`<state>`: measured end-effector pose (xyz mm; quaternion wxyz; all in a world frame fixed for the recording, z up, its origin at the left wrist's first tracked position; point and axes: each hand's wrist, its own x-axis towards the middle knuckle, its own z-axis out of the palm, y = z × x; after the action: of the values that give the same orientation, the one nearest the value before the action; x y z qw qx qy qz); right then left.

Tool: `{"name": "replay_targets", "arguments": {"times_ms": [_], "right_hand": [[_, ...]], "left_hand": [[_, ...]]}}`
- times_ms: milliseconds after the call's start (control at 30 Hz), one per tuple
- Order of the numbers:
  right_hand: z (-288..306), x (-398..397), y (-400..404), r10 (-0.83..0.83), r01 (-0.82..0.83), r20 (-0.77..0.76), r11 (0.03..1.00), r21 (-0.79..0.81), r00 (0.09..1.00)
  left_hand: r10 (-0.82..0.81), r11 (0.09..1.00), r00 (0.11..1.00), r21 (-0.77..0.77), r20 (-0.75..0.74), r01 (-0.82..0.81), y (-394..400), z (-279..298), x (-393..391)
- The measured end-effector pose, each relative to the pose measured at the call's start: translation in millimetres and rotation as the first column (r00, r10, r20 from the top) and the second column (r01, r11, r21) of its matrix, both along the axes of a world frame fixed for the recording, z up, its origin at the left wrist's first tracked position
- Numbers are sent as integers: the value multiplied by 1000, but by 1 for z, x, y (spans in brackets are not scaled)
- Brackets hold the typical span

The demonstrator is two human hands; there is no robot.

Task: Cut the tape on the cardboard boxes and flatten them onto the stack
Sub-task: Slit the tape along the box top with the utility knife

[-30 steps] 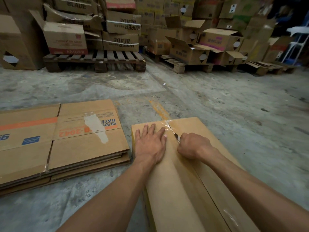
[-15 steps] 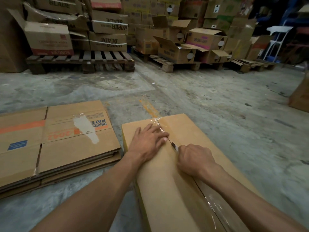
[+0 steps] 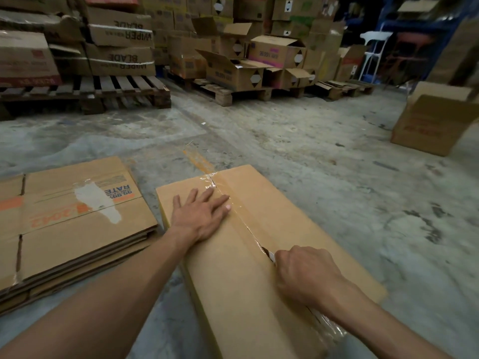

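Two hands work on a cardboard box (image 3: 241, 275) lying on the concrete floor (image 3: 324, 161), just right of the stack (image 3: 75, 229) of flattened boxes. The left hand (image 3: 201, 216) presses flat, fingers spread, beside the taped seam (image 3: 234, 211). The right hand (image 3: 305, 273) is curled round a cutter (image 3: 269, 255) whose blade sits in the seam.

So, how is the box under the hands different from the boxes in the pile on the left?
The box under the hands is still assembled and stands up from the floor; the pile holds flattened boxes lying in layers. The box's top is plain brown with clear tape along its seam, which the right hand is cutting with a blade while the left hand presses on it; the pile's top sheet has printing and a torn white patch. Both are brown cardboard on the concrete floor.
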<state>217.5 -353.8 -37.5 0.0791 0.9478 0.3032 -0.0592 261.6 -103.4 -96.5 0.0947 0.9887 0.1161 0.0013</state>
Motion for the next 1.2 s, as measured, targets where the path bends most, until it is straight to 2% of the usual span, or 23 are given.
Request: {"name": "replay_targets", "arguments": {"times_ms": [133,300,333,400,467,533,700,867,1000,1100,1167,1200], "right_hand": [[-4,-27,-27,-25,23,52,999,31,998],[-14,-36,-34,-82,73,120,994,84,989],[-14,-33,-31,-82,70,124,993,98,989],[-12,-24,-27,-87,74,122,991,112,989],[-10,-16,-24,-91,78,121,992,101,988],[-7,-12,-26,-93,86,95,993,79,991],[2,-31,-58,-84,84,5,996,-5,996],[5,-71,-82,-148,148,-3,989,22,989],[0,-73,-81,-207,207,-12,978,32,978],[-8,-54,-77,-241,239,8,965,106,970],[-16,-42,-76,-255,246,34,954,171,966],[-20,-38,-76,-260,247,45,948,200,964]], "left_hand": [[86,996,996,-1,-20,-86,-16,-1,-2],[119,990,984,65,133,-129,-26,3,-8],[103,993,977,34,185,-111,-32,5,-11],[-17,994,970,-99,241,42,-52,7,-21],[-202,959,962,-163,182,232,-77,6,-37],[-279,951,957,-120,76,287,-94,-1,-50],[-266,961,961,-52,73,270,-94,-7,-53],[-311,949,950,-47,31,312,-87,-4,-46],[-332,943,943,-26,13,332,-84,-4,-34],[-288,957,958,24,13,288,-81,2,-15],[-217,972,974,107,57,210,-85,10,-3],[-199,976,977,101,73,192,-92,13,-2]]}}
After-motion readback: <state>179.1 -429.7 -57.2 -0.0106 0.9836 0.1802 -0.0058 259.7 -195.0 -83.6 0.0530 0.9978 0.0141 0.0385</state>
